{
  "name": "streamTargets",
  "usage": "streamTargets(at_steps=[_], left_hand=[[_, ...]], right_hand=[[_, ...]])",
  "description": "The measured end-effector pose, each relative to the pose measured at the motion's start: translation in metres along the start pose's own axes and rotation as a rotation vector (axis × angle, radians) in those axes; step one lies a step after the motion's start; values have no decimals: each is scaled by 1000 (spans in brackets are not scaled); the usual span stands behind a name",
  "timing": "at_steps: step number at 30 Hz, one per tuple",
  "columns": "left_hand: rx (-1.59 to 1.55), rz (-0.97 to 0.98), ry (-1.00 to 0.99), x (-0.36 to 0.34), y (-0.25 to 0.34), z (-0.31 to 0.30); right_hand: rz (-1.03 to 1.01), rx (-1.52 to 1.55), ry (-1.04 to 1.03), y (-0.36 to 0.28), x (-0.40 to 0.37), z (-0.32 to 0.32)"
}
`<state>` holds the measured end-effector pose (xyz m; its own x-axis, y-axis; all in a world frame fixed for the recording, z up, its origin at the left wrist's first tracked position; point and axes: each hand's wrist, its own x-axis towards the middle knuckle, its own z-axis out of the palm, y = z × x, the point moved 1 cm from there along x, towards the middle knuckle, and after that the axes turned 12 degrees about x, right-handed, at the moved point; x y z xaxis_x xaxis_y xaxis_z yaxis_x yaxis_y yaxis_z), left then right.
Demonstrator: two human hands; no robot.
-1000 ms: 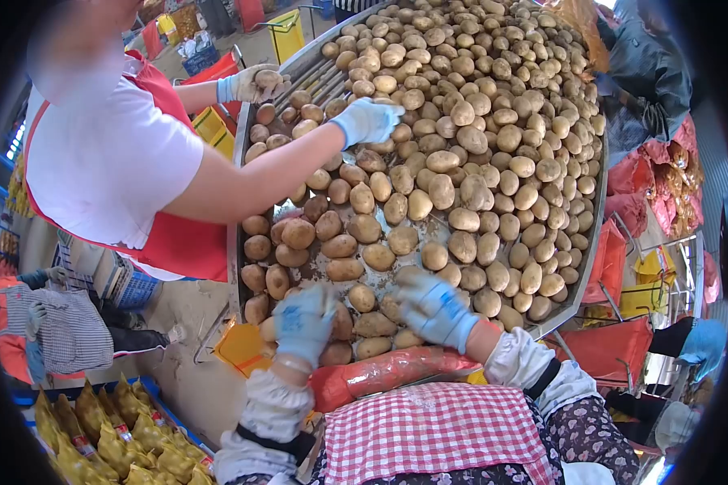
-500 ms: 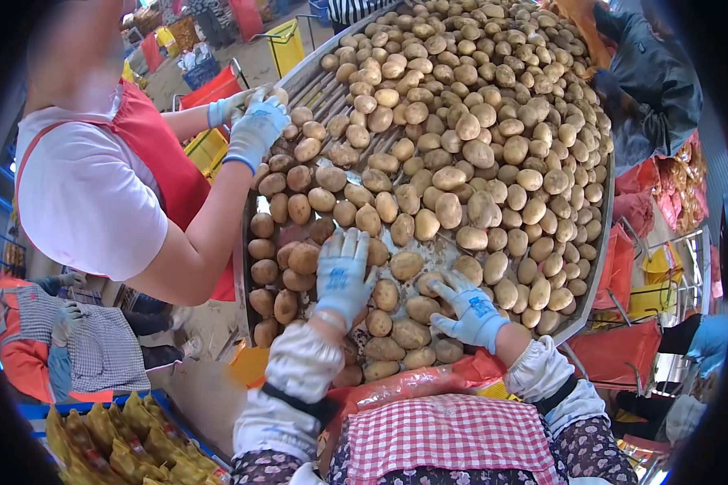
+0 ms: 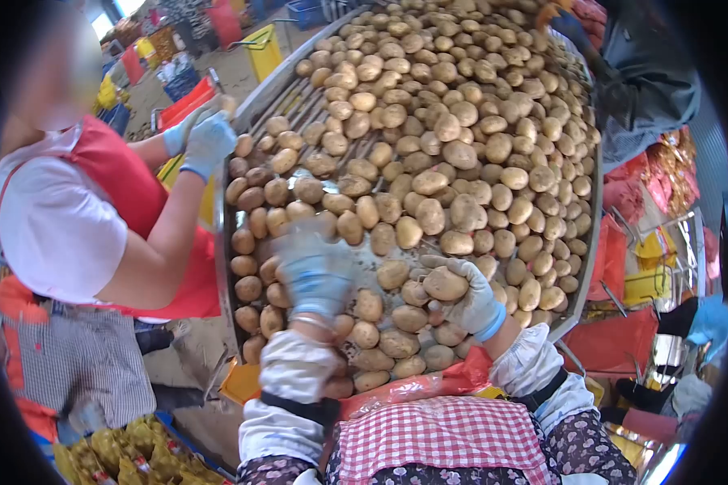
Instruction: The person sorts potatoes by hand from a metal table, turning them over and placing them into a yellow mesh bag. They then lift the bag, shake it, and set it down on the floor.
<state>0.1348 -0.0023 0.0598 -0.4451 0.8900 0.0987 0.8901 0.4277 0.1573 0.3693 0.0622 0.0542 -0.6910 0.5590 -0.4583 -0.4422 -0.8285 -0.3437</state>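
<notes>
Potatoes (image 3: 465, 212) cover a large metal-edged sorting table (image 3: 584, 279) in front of me. My right hand (image 3: 476, 297), in a pale blue-and-white glove, is turned up with its fingers closed around a potato (image 3: 446, 284) near the table's front. My left hand (image 3: 314, 265), in the same kind of glove, is smeared by motion over the potatoes at the front left, so its fingers do not show clearly. Below both hands, several loose potatoes (image 3: 398, 343) lie close to the front edge, beside a red plastic bag (image 3: 453, 373).
At the left a co-worker in a red apron (image 3: 133, 166) has gloved hands (image 3: 206, 141) at the table's edge. Another person in dark clothing (image 3: 651, 89) stands at the far right. Filled yellow net bags (image 3: 125, 453) sit at the lower left, and red sacks (image 3: 623, 343) hang at the right.
My right hand has turned over and taken hold of a potato. The left hand has moved a little left and up and now blurs. The co-worker's hands have drawn back leftward.
</notes>
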Motion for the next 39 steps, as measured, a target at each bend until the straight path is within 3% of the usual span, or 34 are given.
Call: streamTargets(at_steps=[1, 3, 4, 5, 6, 11, 14, 17, 20, 23, 25, 26, 28, 29, 30, 31, 32, 35, 37, 39], left_hand=[[13, -189, -21, -1, -31, 8], [164, -166, 169, -35, -70, 67], [161, -156, 166, -49, -69, 67], [152, -90, 117, -60, -69, 63], [143, -27, 65, -71, -68, 58], [134, 110, 63, -116, -43, 41], [18, 281, -75, -133, -30, 33], [-272, 515, 41, -126, -24, 30], [-322, 389, 399, -85, -25, 7], [-502, 23, 368, -58, -14, 26], [-739, 209, 38, -61, 24, 15], [-606, 439, 130, -55, 43, 6], [-696, 363, 117, -61, 67, 23], [-765, 277, 75, -59, 71, 28], [-752, 263, 83, -59, 68, 29], [-626, 372, 124, -58, 64, 27], [-497, 481, 157, -56, 60, 24], [-349, 559, 216, -52, 39, 18], [-217, 239, 102, -45, 8, 19], [61, 77, 145, -66, -13, 38]], right_hand=[[24, 185, -75, -2, -2, 0], [-51, 206, -16, -4, -3, -5], [-12, 208, -85, -6, -1, -9], [26, 213, -156, -7, 1, -5], [11, 247, -96, -5, -3, 2], [-26, 183, -220, -2, 6, -5], [-32, 166, -263, 1, 4, -3], [-90, 58, -245, 7, 1, 9], [-97, -71, -163, 9, -4, 16], [-30, -92, -138, 4, -5, 5], [-55, -108, -159, 2, -8, 6], [-58, -107, -161, 7, -6, 5], [-277, -349, -94, 17, 1, 0], [-269, -348, -103, 14, -1, 5], [-304, -616, -75, 7, -8, 16], [-342, -883, -51, 1, -10, 21], [-247, -816, -39, 0, -12, 16], [-83, -686, -35, -2, -15, -1], [-93, -632, -11, -1, -11, -24], [-100, -343, 21, -2, -12, -33]])
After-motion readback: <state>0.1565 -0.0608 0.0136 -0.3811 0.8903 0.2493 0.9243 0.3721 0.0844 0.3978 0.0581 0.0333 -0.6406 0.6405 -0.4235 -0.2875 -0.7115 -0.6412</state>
